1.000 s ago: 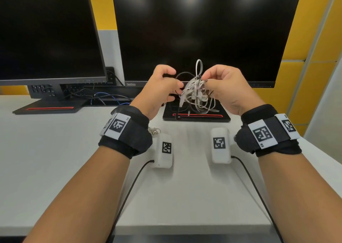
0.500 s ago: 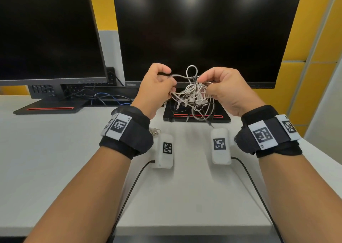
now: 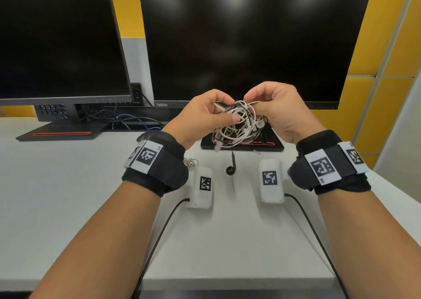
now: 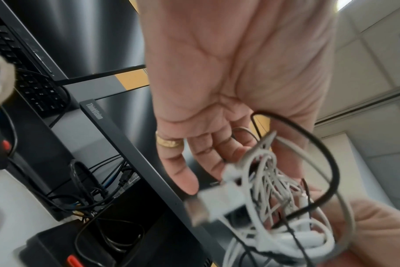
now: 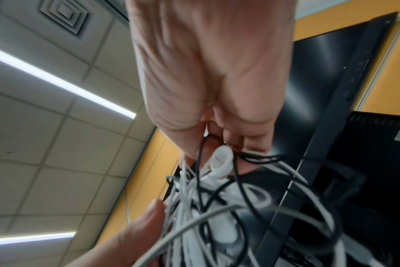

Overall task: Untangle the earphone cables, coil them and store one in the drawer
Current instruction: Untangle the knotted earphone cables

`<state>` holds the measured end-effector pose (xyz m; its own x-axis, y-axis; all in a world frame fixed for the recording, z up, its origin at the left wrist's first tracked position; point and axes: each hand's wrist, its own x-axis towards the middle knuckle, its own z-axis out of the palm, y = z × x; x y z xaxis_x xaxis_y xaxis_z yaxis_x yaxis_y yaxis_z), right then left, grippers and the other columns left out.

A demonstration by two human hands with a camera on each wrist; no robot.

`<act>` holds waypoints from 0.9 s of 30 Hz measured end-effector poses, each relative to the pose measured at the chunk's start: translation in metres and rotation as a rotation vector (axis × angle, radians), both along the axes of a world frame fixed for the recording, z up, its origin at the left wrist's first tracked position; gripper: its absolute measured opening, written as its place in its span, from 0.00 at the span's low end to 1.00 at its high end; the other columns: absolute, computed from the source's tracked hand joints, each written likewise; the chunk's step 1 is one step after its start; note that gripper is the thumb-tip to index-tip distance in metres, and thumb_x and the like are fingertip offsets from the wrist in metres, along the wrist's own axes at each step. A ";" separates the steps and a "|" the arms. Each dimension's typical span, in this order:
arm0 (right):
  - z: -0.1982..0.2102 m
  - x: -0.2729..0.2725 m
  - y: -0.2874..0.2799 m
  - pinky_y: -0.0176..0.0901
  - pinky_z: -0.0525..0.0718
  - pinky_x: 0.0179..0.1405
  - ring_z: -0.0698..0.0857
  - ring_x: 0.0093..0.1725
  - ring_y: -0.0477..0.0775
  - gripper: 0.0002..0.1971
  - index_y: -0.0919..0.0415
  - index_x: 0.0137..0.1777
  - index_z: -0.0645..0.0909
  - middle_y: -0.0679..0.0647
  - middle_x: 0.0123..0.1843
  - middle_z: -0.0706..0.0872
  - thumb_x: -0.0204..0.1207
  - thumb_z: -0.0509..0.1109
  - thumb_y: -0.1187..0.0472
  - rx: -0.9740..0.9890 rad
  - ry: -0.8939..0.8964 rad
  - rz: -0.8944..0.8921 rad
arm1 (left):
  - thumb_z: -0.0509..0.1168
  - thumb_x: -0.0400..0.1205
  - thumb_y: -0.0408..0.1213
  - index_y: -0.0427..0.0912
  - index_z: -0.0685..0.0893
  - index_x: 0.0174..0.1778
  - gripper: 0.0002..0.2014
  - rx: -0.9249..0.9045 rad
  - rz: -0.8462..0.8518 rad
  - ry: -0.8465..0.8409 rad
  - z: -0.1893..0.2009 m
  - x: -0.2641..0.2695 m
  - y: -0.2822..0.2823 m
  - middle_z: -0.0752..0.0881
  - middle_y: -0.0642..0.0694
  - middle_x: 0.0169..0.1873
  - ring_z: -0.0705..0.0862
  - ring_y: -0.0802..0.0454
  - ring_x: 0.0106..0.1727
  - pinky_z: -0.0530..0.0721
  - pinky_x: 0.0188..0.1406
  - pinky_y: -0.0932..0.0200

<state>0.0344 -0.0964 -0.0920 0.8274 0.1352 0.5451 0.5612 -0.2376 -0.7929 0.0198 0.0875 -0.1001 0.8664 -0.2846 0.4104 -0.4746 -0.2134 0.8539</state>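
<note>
A knot of white and black earphone cables hangs in the air between both hands, above the desk. My left hand grips its left side, thumb laid across the strands. My right hand pinches strands at the top right. A black earbud dangles on its black wire below the bundle, close to the desk. In the left wrist view the tangle lies against the curled fingers, with a white plug in front. A white earbud shows under the right hand's fingers. No drawer is in view.
Two dark monitors stand behind the hands, their black bases on the white desk. Two white tagged boxes with black leads sit below the wrists. A small metal keyring lies by the left wrist.
The hands have closed in on the bundle, and the left thumb now lies across it. A black earbud has dropped out and hangs below the tangle.
</note>
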 end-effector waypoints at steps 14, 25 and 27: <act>0.000 -0.003 0.009 0.48 0.84 0.56 0.87 0.50 0.47 0.10 0.56 0.46 0.90 0.52 0.45 0.91 0.72 0.78 0.49 -0.171 0.030 -0.071 | 0.72 0.78 0.29 0.43 0.77 0.52 0.12 -0.158 0.018 -0.075 -0.001 0.002 -0.003 0.86 0.44 0.41 0.86 0.55 0.39 0.85 0.41 0.57; -0.002 -0.002 0.011 0.37 0.86 0.46 0.89 0.42 0.47 0.04 0.59 0.43 0.87 0.58 0.42 0.91 0.77 0.72 0.65 -0.145 0.002 -0.097 | 0.67 0.82 0.38 0.48 0.82 0.47 0.01 -0.132 0.274 -0.111 0.000 0.009 -0.003 0.84 0.50 0.40 0.82 0.63 0.40 0.82 0.38 0.69; -0.001 -0.003 0.011 0.28 0.81 0.35 0.86 0.36 0.39 0.03 0.58 0.45 0.87 0.54 0.40 0.90 0.78 0.72 0.64 -0.148 0.015 -0.104 | 0.70 0.80 0.36 0.47 0.84 0.50 0.05 -0.029 0.219 -0.096 -0.001 0.009 -0.004 0.87 0.51 0.43 0.84 0.68 0.38 0.79 0.33 0.75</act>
